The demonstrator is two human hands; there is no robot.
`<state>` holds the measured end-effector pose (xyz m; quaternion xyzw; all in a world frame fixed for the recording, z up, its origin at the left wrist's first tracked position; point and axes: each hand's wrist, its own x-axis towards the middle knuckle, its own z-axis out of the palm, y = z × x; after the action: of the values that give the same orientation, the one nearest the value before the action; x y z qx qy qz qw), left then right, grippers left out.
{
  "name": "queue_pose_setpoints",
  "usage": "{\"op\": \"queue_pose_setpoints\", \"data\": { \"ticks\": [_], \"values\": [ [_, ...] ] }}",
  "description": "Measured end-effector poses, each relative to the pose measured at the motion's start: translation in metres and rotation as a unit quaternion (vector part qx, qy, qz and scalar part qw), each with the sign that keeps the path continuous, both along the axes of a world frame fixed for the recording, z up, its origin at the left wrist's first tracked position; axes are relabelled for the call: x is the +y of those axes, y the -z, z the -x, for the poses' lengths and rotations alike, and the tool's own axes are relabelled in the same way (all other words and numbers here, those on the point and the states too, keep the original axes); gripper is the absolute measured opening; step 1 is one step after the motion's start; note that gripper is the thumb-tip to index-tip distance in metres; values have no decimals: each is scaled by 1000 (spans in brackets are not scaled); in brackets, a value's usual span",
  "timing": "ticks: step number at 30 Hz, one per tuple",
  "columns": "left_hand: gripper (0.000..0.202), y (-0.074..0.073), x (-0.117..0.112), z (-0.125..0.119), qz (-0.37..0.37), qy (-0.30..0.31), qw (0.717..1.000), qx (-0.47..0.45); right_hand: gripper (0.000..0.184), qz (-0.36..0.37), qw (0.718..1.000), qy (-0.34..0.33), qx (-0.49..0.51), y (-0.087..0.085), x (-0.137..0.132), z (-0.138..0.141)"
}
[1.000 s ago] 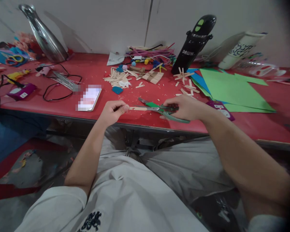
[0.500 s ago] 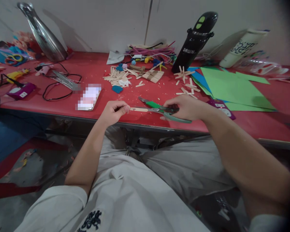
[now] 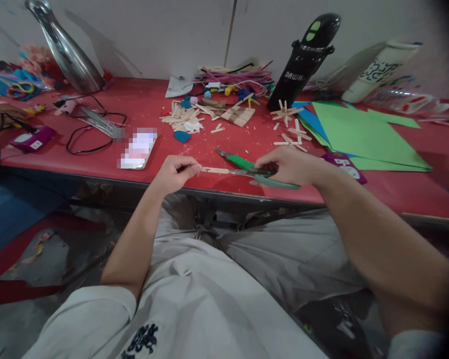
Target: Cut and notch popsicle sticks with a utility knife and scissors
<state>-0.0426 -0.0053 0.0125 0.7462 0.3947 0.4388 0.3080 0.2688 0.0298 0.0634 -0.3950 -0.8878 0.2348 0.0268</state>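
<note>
My left hand (image 3: 177, 173) pinches one end of a pale wooden stick (image 3: 215, 170) and holds it level over the front edge of the red table (image 3: 142, 107). My right hand (image 3: 290, 166) grips the handles of green-handled scissors (image 3: 247, 168). The scissor blades point left and stand open around the stick's free end.
A phone (image 3: 138, 149) lies left of my hands. Behind them lie a heap of sticks (image 3: 183, 118), stick crosses (image 3: 286, 113), a black bottle (image 3: 303, 62), green paper sheets (image 3: 362, 137) and a small purple device (image 3: 343, 166). Cables, a purple box (image 3: 32, 139) and a steel flask (image 3: 65, 50) sit left.
Both hands keep their hold and hardly move. The view has tilted down slightly. Another person's hand has come into sight at the far left edge.
</note>
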Motion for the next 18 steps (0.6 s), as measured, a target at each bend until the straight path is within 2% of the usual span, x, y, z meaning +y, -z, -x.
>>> {"op": "queue_pose_setpoints", "data": {
  "ticks": [6,11,18],
  "values": [
    [37,0,-1,1,4,-1,1000,12,35,2,1000,-3,2,0,2,1],
    [41,1,0,1,0,-1,1000,-3,38,46,999,18,13,-1,0,3],
    [41,4,1,0,6,7,1000,-29,39,72,997,26,31,-4,-1,5]
  ]
}}
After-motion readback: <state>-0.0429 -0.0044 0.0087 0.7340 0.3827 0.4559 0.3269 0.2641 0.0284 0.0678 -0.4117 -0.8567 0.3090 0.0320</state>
